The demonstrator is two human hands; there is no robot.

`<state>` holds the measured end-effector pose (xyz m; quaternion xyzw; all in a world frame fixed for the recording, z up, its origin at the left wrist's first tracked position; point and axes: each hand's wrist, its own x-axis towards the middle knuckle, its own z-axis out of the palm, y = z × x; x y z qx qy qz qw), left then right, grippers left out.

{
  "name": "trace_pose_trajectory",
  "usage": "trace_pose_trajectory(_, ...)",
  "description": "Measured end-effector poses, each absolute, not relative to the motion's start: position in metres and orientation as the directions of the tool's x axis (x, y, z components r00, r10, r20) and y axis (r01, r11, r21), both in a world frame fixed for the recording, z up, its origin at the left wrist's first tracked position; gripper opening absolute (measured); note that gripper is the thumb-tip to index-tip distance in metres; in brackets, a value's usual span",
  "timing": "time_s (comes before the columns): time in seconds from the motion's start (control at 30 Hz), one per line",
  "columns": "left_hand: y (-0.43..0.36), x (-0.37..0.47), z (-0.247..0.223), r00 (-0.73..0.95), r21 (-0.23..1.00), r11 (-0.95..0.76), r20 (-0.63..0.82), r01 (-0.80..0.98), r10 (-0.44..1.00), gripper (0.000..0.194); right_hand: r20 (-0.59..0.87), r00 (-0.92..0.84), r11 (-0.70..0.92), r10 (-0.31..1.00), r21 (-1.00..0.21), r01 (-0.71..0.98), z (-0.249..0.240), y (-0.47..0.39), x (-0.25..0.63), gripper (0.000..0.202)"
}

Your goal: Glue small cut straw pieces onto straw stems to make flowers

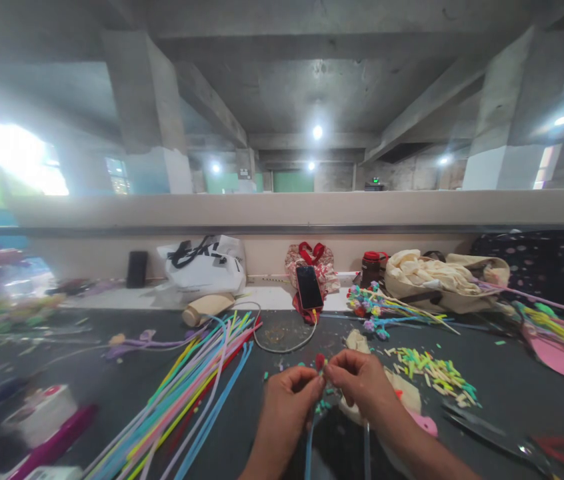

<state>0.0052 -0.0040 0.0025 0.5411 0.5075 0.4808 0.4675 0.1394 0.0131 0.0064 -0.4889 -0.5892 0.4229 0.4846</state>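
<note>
My left hand [287,407] and my right hand [362,379] meet above the dark table in the lower middle. Their thumbs and forefingers pinch a small piece with a dark red tip [320,361] between them. A blue stem [309,447] hangs down below my left hand. Under my right wrist lie a cream cloth or glove and a pink object [425,424]. Small teal bits are scattered below the fingertips. My fingers partly hide how the pinched piece is joined.
Colourful fuzzy stems [187,393] lie at the left. Cut yellow-green pieces [432,373], scissors [492,430] and a flower bundle [377,310] are at the right. Behind stand a phone [309,287] with a cable, a white bag [207,267], and a dark bottle [371,268].
</note>
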Motion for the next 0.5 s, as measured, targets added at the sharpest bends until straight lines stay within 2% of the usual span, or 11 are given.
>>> trace_pose_trajectory(0.5, 0.0003, 0.0046, -0.0047, 0.038, 0.979, -0.100, 0.095, 0.176, 0.995, 0.027, 0.226, 0.012, 0.204, 0.974, -0.899, 0.388, 0.0026, 0.0173, 0.1440, 0.021)
